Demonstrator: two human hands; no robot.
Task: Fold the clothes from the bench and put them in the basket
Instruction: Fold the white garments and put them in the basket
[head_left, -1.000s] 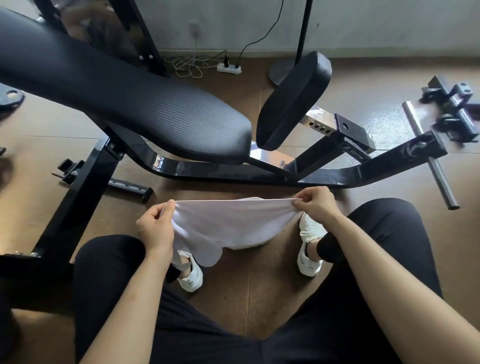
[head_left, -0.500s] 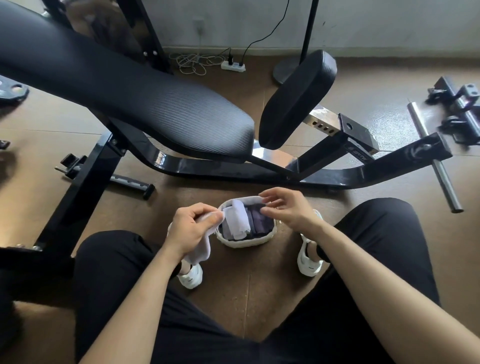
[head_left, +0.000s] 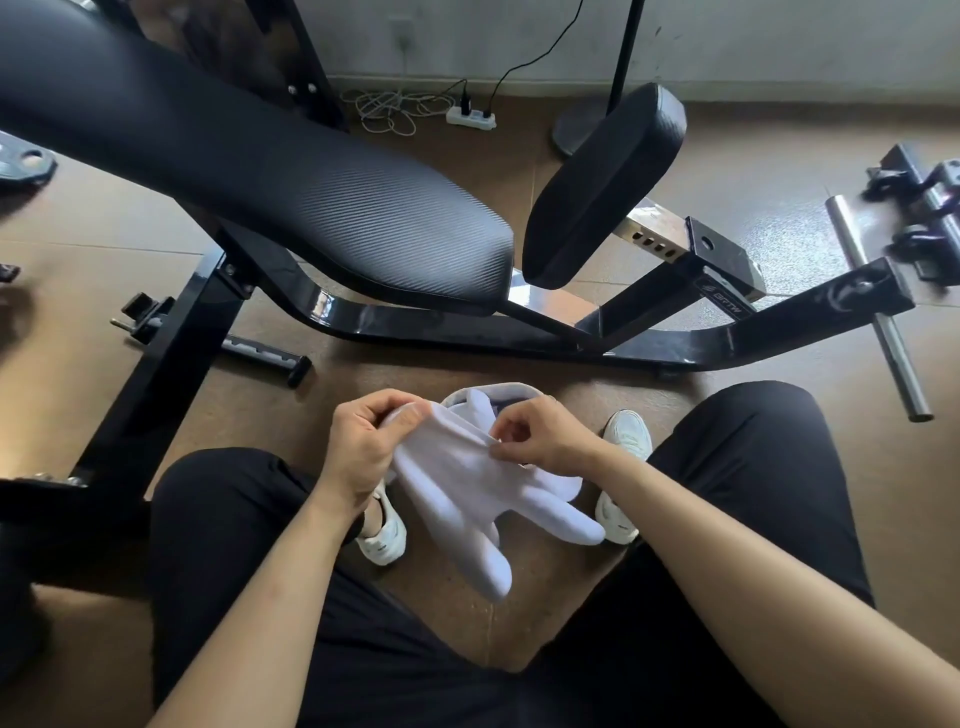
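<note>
A white garment (head_left: 467, 483) hangs between my knees, bunched and trailing down in folds toward the floor. My left hand (head_left: 363, 447) grips its upper left end in curled fingers. My right hand (head_left: 540, 436) pinches the cloth's top edge just to the right. Behind the cloth sits a small white basket (head_left: 501, 391) on the floor, mostly hidden; only its far rim and a bit of folded white cloth inside show. The black padded bench (head_left: 270, 171) stretches across the upper view with nothing lying on it.
The bench's black steel frame (head_left: 467, 338) runs across the floor just beyond the basket. My white shoes (head_left: 623, 436) flank the basket. A steel bar (head_left: 878, 317) and clamps lie at right. A power strip (head_left: 470, 117) with cables sits by the wall.
The cloth was stretched wide between both hands, then gathered into my left hand while the right hand touched the basket. Now both hands hold it close together and it hangs over the basket.
</note>
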